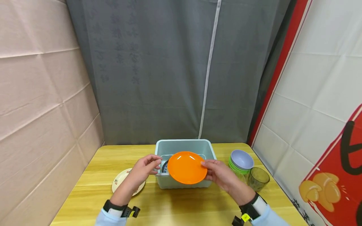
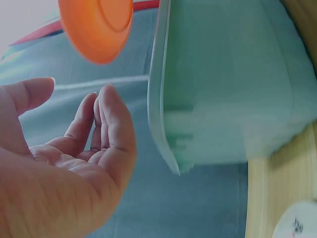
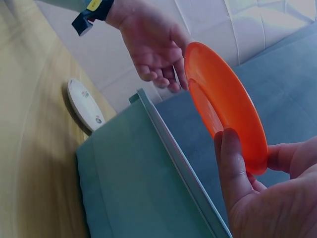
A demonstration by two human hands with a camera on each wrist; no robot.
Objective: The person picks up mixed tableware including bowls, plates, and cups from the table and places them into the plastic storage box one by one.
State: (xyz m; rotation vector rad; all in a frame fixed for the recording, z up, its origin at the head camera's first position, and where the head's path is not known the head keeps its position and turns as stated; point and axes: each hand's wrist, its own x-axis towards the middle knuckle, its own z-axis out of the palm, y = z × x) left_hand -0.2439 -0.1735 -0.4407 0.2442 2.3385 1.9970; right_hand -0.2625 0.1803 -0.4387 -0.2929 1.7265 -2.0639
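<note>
My right hand (image 1: 222,175) pinches the edge of an orange plate (image 1: 186,168), thumb on one face and fingers on the other. The plate is held tilted above the front of a light blue-green plastic bin (image 1: 185,143). Left of the plate, my left hand (image 1: 145,169) is held near the bin's left rim with fingers loosely bent and nothing in them. In the left wrist view, a gap shows between those fingers and the orange plate (image 2: 101,29). Inside the bin, a dark-patterned item (image 1: 165,166) is partly hidden by the plate.
A white plate (image 1: 121,179) with a small printed pattern lies on the wooden table (image 1: 175,210), partly behind my left forearm. Toward the right edge stand a purple bowl (image 1: 242,159) atop green bowls (image 1: 235,169) and a tinted glass cup (image 1: 258,177). A grey curtain (image 1: 158,78) hangs behind.
</note>
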